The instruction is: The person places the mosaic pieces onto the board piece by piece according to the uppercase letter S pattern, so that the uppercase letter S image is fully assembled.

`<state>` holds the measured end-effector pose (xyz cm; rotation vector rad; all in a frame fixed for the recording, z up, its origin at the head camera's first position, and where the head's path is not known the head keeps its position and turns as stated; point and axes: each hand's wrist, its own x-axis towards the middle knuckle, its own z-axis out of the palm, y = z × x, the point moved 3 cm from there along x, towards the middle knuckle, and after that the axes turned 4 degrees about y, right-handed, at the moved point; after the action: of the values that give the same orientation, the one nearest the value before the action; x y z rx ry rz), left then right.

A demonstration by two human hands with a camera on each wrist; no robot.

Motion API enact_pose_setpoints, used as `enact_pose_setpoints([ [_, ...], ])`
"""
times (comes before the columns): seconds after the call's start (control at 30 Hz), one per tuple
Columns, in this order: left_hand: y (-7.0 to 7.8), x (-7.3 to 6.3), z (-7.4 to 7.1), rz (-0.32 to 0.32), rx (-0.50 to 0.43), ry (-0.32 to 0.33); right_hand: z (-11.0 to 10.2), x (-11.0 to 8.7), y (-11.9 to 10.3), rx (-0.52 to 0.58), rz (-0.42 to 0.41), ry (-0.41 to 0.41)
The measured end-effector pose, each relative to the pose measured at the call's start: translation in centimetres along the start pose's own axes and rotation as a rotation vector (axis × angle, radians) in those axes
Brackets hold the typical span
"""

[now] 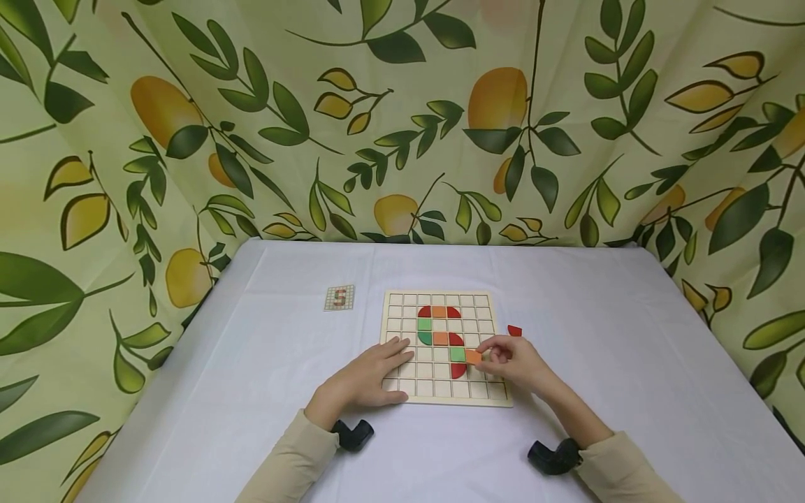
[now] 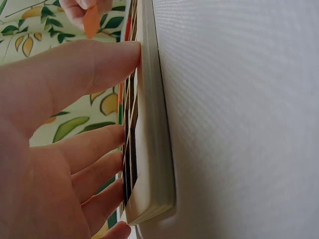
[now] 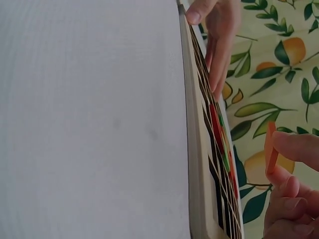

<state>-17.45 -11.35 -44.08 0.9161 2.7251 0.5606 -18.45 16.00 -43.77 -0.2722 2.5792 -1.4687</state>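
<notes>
A square wooden grid board (image 1: 423, 390) lies on the table, with red, green and orange tiles set in its cells in an S-like shape. My right hand (image 1: 517, 363) pinches an orange square tile (image 1: 474, 357) between thumb and fingertips over the board's right part; in the right wrist view the tile (image 3: 270, 148) is held clear above the surface. With fingers spread, my left hand (image 1: 371, 374) rests on the board's left side. The left wrist view shows its thumb (image 2: 107, 62) touching the near edge. A loose red tile (image 1: 514, 330) lies just right of the board.
A small card (image 1: 339, 297) with a printed grid and S figure lies left of the board. White cloth (image 1: 264, 335) covers the table. A leaf-and-fruit patterned curtain (image 1: 402, 140) hangs behind and along both sides.
</notes>
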Motion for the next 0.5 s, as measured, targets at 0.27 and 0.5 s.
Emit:
enact_pose_setpoints([
  [0.27,0.1,0.0,-0.1,0.002,0.008,0.009,1.1,0.3,-0.3,0.006,-0.008,-0.006],
  [0.5,0.0,0.0,-0.1,0.001,0.004,0.008,1.9,0.4,-0.6,0.012,0.011,0.002],
])
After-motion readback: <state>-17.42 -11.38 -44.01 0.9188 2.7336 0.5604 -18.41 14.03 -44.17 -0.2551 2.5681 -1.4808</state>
